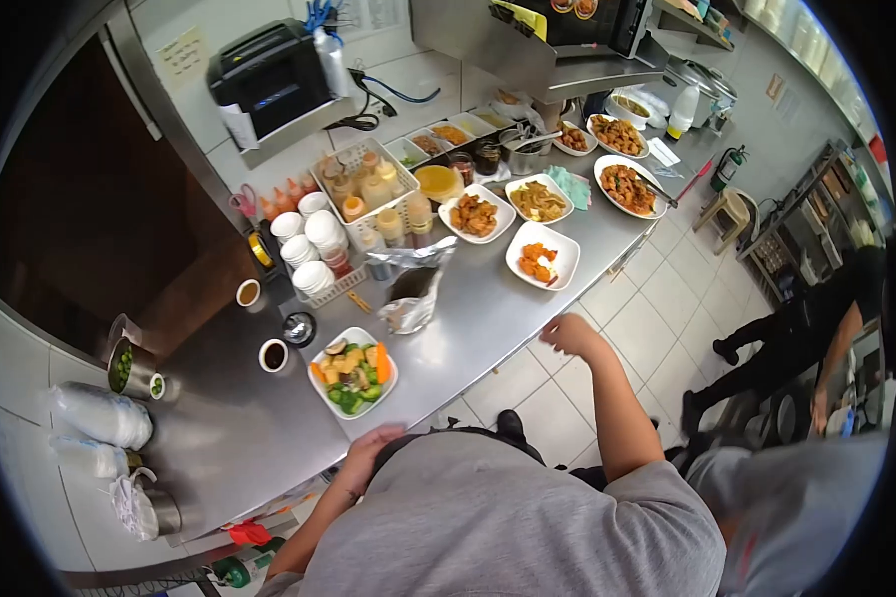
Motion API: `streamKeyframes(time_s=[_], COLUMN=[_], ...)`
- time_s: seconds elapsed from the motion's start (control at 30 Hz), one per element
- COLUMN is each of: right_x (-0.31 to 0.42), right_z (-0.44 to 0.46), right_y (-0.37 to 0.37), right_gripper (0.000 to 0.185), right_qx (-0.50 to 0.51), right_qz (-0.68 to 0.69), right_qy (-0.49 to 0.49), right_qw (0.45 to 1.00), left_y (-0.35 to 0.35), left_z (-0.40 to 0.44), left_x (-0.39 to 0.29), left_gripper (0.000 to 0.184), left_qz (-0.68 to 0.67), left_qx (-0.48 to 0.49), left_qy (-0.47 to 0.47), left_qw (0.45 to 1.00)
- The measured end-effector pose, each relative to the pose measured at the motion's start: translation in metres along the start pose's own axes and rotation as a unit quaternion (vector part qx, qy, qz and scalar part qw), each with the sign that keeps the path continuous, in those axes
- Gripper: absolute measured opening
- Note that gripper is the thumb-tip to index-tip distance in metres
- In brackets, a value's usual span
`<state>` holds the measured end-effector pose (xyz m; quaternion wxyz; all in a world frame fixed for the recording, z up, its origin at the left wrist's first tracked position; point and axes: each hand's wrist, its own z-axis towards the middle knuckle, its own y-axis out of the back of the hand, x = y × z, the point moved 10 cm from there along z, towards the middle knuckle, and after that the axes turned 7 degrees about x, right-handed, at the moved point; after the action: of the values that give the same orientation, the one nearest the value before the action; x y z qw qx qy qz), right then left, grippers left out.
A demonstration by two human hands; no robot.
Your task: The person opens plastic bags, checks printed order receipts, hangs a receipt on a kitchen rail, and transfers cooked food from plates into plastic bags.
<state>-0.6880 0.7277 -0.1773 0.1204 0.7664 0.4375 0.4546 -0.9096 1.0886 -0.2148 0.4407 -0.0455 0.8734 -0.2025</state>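
Note:
My left hand (376,444) rests at the counter's front edge, just below a white plate of vegetables (352,372); its fingers lie extended and hold nothing. Out over the floor, beyond the counter edge, my right hand (567,336) hangs with its fingers curled and partly blurred; whether anything is in it is hard to tell. Nearest to it on the counter is a square white plate with orange pieces (543,256). An open foil bag (413,289) stands between the plates. Two small cups of sauce (273,355) (248,293) are left of the vegetables.
More filled plates (474,214) line the steel counter (219,418). Behind are a basket of bottles (363,184), stacked white cups (314,277) and a black printer (274,75). A person in black (806,318) bends at the right; another person's grey shirt (796,507) is close by.

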Motion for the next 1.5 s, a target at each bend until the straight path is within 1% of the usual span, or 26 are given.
streamKeyframes(time_s=[0.07, 0.1, 0.13, 0.17, 0.23, 0.3, 0.4, 0.47, 0.57, 0.6, 0.63, 0.67, 0.73, 0.93, 1.07, 1.13, 1.17, 1.2, 1.23, 1.27, 1.3, 1.33, 1.37, 1.4, 1.47, 1.5], right_x=[-0.039, -0.049, -0.051, -0.051, -0.060, -0.077, -0.091, -0.110, -0.134, -0.138, -0.127, -0.128, -0.109, -0.133, -0.243, -0.360, -0.429, -0.469, -0.637, -0.609, -0.602, -0.618, -0.600, -0.653, -0.672, -0.671], right_z=[0.019, 0.028, 0.037, 0.046, 0.081, 0.107, 0.101, 0.084, 0.090, 0.092, 0.096, 0.097, 0.100, 0.081, 0.071, 0.069, 0.072, 0.066, 0.068, 0.014, -0.012, -0.037, -0.054, -0.050, 0.005, 0.030], right_y=[0.034, 0.043, 0.043, 0.041, 0.039, 0.038, 0.048, 0.061, 0.078, 0.086, 0.087, 0.093, 0.082, 0.088, 0.076, 0.068, 0.053, 0.040, -0.019, 0.008, 0.026, 0.045, 0.079, 0.075, 0.143, 0.184], right_gripper=[0.035, 0.035, 0.035, 0.035, 0.030, 0.025, 0.022, 0.020, 0.021, 0.022, 0.024, 0.024, 0.031, 0.043, 0.027, 0.025, 0.020, 0.023, 0.031, 0.031, 0.036, 0.043, 0.045, 0.044, 0.041, 0.038], right_qx=[-0.035, -0.028, -0.012, 0.003, 0.014, -0.007, -0.036, -0.092, -0.109, -0.125, -0.070, -0.074, 0.066, 0.089, 0.050, 0.025, 0.031, 0.096, 0.239, 0.245, 0.275, 0.263, 0.280, 0.258, 0.177, 0.133], right_qz=[0.112, 0.106, 0.297, 0.478, 0.509, 0.541, 0.559, 0.558, 0.542, 0.545, 0.561, 0.567, 0.617, 0.516, 0.500, 0.235, 0.057, -0.231, -0.161, -0.046, -0.013, 0.074, 0.116, 0.248, 0.220, 0.209], right_qy=[-0.054, -0.056, -0.037, -0.021, -0.020, -0.024, -0.029, -0.061, -0.051, -0.038, -0.002, -0.005, 0.013, 0.022, -0.053, -0.159, -0.136, -0.097, -0.275, -0.353, -0.242, -0.344, -0.387, -0.488, -0.361, -0.344], right_qw=[0.992, 0.992, 0.954, 0.878, 0.860, 0.841, 0.828, 0.822, 0.831, 0.828, 0.825, 0.820, 0.784, 0.852, 0.863, 0.959, 0.989, 0.963, 0.917, 0.902, 0.930, 0.898, 0.871, 0.796, 0.889, 0.906], left_y=[-0.031, -0.051, -0.068, -0.080, -0.104, -0.099, -0.093, -0.095, -0.121, -0.142, -0.164, -0.172, -0.193, -0.231, -0.268, -0.284, -0.290, -0.289, -0.288, -0.284, -0.287, -0.301, -0.302, -0.301, -0.315, -0.326], left_z=[0.027, 0.043, 0.061, 0.077, 0.104, 0.111, 0.108, 0.111, 0.138, 0.159, 0.178, 0.195, 0.239, 0.332, 0.358, 0.386, 0.400, 0.413, 0.422, 0.427, 0.429, 0.431, 0.424, 0.414, 0.412, 0.413], left_x=[-0.025, -0.034, -0.040, -0.046, -0.051, -0.059, -0.071, -0.070, -0.059, -0.057, -0.056, -0.059, -0.064, -0.090, -0.084, -0.090, -0.092, -0.092, -0.093, -0.090, -0.087, -0.085, -0.085, -0.080, -0.064, -0.058], left_gripper=[0.031, 0.032, 0.032, 0.039, 0.047, 0.063, 0.070, 0.064, 0.053, 0.049, 0.045, 0.045, 0.048, 0.058, 0.057, 0.052, 0.048, 0.048, 0.048, 0.045, 0.041, 0.041, 0.036, 0.032, 0.034, 0.036], left_qz=[0.039, -0.013, -0.020, -0.026, -0.036, -0.088, -0.094, -0.105, -0.105, -0.060, -0.013, -0.007, 0.062, 0.002, -0.101, -0.112, -0.134, -0.160, -0.189, -0.193, -0.198, -0.203, -0.220, -0.234, -0.269, -0.307], left_qx=[-0.032, -0.028, -0.033, -0.048, -0.064, -0.200, -0.293, -0.320, -0.230, -0.162, -0.090, -0.086, 0.003, -0.005, -0.012, 0.020, 0.039, 0.026, 0.011, -0.010, -0.034, -0.039, -0.090, -0.142, -0.154, -0.159], left_qy=[-0.057, -0.070, -0.069, -0.077, -0.087, -0.155, -0.204, -0.213, -0.139, -0.089, -0.037, -0.032, 0.003, -0.021, 0.021, -0.001, -0.022, -0.050, -0.081, -0.089, -0.095, -0.100, -0.122, -0.139, -0.145, -0.148], left_qw=[0.997, 0.997, 0.997, 0.996, 0.994, 0.963, 0.929, 0.917, 0.958, 0.981, 0.995, 0.996, 0.998, 1.000, 0.995, 0.993, 0.990, 0.985, 0.979, 0.977, 0.975, 0.973, 0.964, 0.952, 0.940, 0.926])
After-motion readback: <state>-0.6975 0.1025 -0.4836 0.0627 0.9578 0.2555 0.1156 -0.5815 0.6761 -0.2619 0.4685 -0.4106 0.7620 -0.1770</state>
